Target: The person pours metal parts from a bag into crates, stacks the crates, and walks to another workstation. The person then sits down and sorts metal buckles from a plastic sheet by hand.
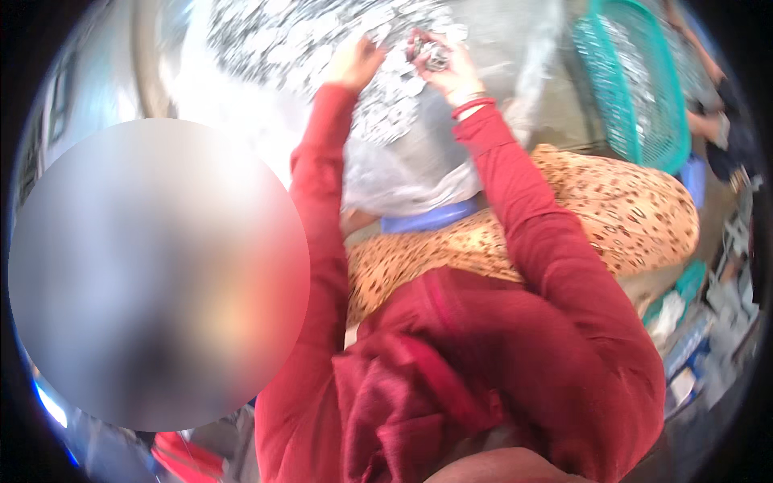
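Small flat silvery-grey pieces (386,121), too blurred to name, lie in a broad spread on pale plastic sheeting (386,173). At its near side my right hand (457,74) is raised, palm partly showing, with fingers curled round a small clump of silvery-grey pieces (436,56). My left hand (353,64) hovers over the spread, to the left of the right hand and apart from it. Its fingers are bent together; motion blur hides what they hold, if anything. Both arms wear red sleeves.
A green plastic basket (668,121) with silvery contents stands at the right. Beside it are another person's arm and hand (708,127). A blue rim (431,217) shows under the sheeting, by my patterned trouser leg (620,201). A blurred disc covers the left side.
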Motion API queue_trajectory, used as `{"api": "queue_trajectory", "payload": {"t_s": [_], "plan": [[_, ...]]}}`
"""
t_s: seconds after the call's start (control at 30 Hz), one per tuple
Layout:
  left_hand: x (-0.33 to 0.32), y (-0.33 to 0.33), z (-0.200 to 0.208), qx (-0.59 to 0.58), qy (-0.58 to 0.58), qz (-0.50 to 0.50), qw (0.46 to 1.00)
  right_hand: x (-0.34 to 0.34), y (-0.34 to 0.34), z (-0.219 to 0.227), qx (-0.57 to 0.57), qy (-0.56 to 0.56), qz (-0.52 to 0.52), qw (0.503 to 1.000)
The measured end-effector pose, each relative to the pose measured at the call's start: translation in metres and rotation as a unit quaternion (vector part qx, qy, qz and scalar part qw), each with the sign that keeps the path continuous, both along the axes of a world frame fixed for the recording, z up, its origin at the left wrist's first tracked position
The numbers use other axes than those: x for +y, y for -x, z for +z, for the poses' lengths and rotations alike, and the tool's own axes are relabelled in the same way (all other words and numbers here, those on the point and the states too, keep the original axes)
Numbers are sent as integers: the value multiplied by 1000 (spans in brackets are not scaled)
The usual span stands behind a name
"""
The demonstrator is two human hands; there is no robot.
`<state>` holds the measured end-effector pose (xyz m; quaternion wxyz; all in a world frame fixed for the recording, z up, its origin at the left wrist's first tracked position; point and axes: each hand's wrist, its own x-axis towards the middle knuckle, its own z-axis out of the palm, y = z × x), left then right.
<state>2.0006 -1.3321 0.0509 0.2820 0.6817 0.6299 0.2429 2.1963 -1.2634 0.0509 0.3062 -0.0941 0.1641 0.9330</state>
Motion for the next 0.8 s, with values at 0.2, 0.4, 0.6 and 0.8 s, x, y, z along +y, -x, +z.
{"api": "queue_trajectory", "payload": {"t_s": [0.2, 0.4, 0.6, 0.8], "plan": [[-72, -34, -62, 192, 274, -67, 940, 60, -113, 67, 81, -78, -245, 963], [-33, 0, -77, 46, 99, -43, 993, 93, -216, 83, -95, -188, -444, 871], [-19, 40, -26, -439, 276, 194, 833, 62, -30, 31, -560, -590, -12, 581], [-54, 53, -57, -812, 255, 98, 516, -65, 61, -55, -594, -763, 255, 28]]}}
